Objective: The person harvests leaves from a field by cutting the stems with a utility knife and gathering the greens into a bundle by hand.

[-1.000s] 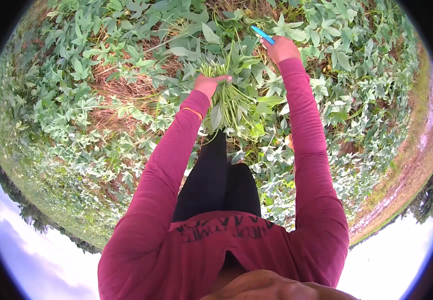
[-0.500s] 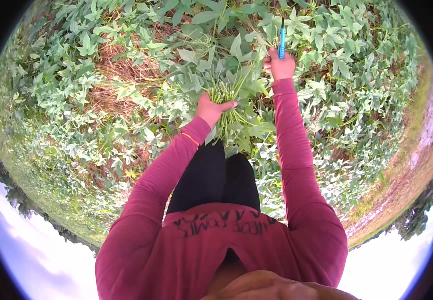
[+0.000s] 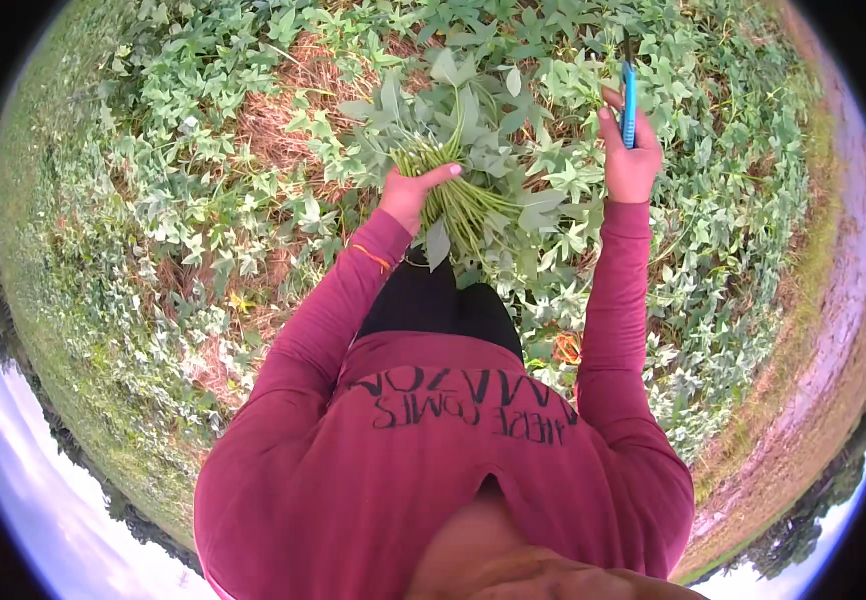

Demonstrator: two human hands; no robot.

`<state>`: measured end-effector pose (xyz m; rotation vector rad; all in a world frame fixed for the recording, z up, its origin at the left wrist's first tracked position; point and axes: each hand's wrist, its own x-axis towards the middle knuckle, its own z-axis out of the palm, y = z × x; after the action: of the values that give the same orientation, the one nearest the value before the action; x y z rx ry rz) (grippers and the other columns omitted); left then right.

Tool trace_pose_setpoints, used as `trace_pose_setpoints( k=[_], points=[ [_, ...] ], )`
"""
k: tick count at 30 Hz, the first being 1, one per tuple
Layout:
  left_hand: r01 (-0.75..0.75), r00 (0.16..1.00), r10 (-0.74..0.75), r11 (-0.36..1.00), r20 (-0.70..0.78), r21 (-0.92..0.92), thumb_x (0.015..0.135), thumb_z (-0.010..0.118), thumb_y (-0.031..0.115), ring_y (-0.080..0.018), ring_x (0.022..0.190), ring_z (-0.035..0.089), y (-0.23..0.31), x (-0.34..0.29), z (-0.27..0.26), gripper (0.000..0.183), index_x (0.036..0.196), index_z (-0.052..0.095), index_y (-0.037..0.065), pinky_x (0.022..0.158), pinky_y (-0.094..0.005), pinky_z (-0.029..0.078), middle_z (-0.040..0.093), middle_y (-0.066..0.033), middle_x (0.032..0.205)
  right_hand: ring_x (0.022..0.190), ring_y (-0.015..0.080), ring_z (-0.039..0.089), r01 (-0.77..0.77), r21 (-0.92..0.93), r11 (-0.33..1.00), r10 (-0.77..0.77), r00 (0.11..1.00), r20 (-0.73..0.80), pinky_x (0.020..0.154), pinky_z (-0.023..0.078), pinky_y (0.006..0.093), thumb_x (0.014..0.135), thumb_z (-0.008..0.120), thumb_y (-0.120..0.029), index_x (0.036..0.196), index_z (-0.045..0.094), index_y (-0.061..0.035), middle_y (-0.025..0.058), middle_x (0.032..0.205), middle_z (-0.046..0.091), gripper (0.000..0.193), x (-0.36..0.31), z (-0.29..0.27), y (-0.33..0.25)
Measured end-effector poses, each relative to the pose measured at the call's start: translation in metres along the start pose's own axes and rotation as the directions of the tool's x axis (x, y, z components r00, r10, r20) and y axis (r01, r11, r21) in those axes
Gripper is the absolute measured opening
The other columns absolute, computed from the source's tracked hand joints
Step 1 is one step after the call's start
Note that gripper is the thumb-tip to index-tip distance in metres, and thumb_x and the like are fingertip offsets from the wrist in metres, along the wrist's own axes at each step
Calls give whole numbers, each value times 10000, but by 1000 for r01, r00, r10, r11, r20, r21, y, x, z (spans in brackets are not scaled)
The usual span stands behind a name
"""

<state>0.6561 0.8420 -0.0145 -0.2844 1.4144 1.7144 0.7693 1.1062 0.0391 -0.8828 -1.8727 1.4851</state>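
Observation:
A thick bunch of leafy green stems [image 3: 468,205] is gripped in my left hand [image 3: 411,195], in front of my legs. My thumb lies across the stems; the other fingers are hidden beneath them. Leaves spread out from the bunch at its far end and at its right. Farther right and a little farther forward, my right hand [image 3: 633,170] is closed around a blue-handled knife [image 3: 630,105] with a dark, thin blade pointing away from me. The right thumb and index finger are near the leaves of the growing vines [image 3: 578,80]. An orange band [image 3: 371,257] circles my left sleeve.
Low green vines cover the ground on all sides, with dry brown straw [image 3: 288,115] showing through at the left. A small orange tangle [image 3: 566,347] is beside my right leg. Along the right runs a bare dirt strip [image 3: 838,330].
My right hand with the knife has moved right and slightly nearer. My left hand has shifted slightly up and left, and the bunch has turned so more of its stems show.

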Motion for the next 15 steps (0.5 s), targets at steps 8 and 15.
trace_pose_setpoints(
  k=[8,15],
  points=[
    [-315,948,318,918,-27,-240,794,777,45,-145,951,664,22,-168,-22,322,1102,684,32,870,-324,520,724,-54,1025,1054,200,587,217,133,967,-253,748,614,946,451,307,874,659,10,1125,695,4,90,1095,620,254,-174,80,-90],
    [-455,891,429,849,-153,-269,812,749,27,-161,971,680,14,-283,-105,300,1096,667,-28,934,-316,506,741,-102,1032,1242,228,524,-111,220,969,-122,557,821,1081,377,372,932,621,-48,1214,646,14,117,1337,565,290,-270,142,-110]
  ],
)
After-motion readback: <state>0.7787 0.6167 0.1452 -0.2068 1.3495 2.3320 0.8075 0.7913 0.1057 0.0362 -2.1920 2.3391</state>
